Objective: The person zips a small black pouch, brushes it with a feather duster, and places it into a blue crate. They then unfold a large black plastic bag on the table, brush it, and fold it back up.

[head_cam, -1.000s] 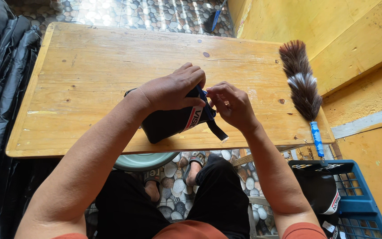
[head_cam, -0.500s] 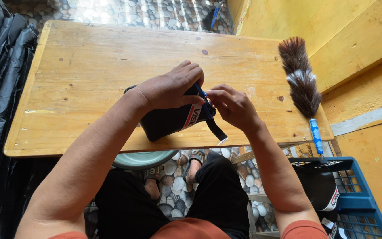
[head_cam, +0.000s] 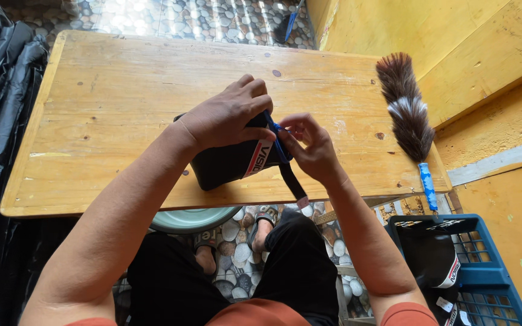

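Gripping black pouch [head_cam: 231, 163] from above, left hand [head_cam: 228, 115]; right hand [head_cam: 309, 145] pinching blue strap [head_cam: 278, 142] beside it.

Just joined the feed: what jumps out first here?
Both hands meet at the near edge of the wooden table: the left hand presses on a small black pouch, while the right hand pinches its blue cord. A brown feather duster lies at the table's right end.

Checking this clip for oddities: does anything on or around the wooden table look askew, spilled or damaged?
Nothing spilled or broken. The feather duster lies at the table's right edge with its blue handle overhanging. The black pouch's strap dangles off the near edge while the left hand steadies the pouch and the right hand pinches a blue piece.
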